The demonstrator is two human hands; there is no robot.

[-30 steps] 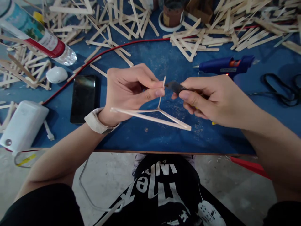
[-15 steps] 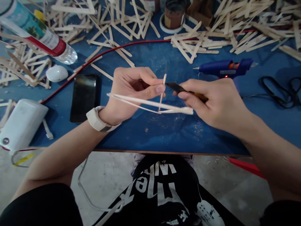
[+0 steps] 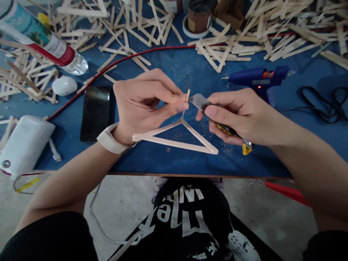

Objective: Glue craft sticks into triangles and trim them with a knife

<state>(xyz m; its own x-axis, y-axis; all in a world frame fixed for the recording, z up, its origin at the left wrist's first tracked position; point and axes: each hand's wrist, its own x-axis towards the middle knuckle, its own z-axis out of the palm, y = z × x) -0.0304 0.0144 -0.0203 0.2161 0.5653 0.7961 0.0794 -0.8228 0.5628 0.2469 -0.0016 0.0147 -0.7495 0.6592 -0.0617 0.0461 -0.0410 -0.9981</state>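
Note:
My left hand [image 3: 149,105] pinches the short upright end of a wooden craft-stick triangle [image 3: 176,144] between thumb and fingertips. The triangle hangs below the fingers, above the blue table, with its long side toward me. My right hand [image 3: 233,116] is closed around a utility knife [image 3: 199,101] with a dark and yellow handle. Its blade points left, close to the stick end beside my left fingertips; whether it touches the wood I cannot tell.
Craft sticks [image 3: 288,32] lie piled along the back of the blue table [image 3: 163,163]. A blue glue gun [image 3: 258,78] with a lit red light lies behind my right hand. A phone [image 3: 95,112], a white power bank [image 3: 27,145], and a bottle [image 3: 51,47] are at left.
The triangle has turned from nearly edge-on to showing its open face. My left hand has rolled and shifted slightly left. The knife has tilted, so its blade's flat side and yellow end now show.

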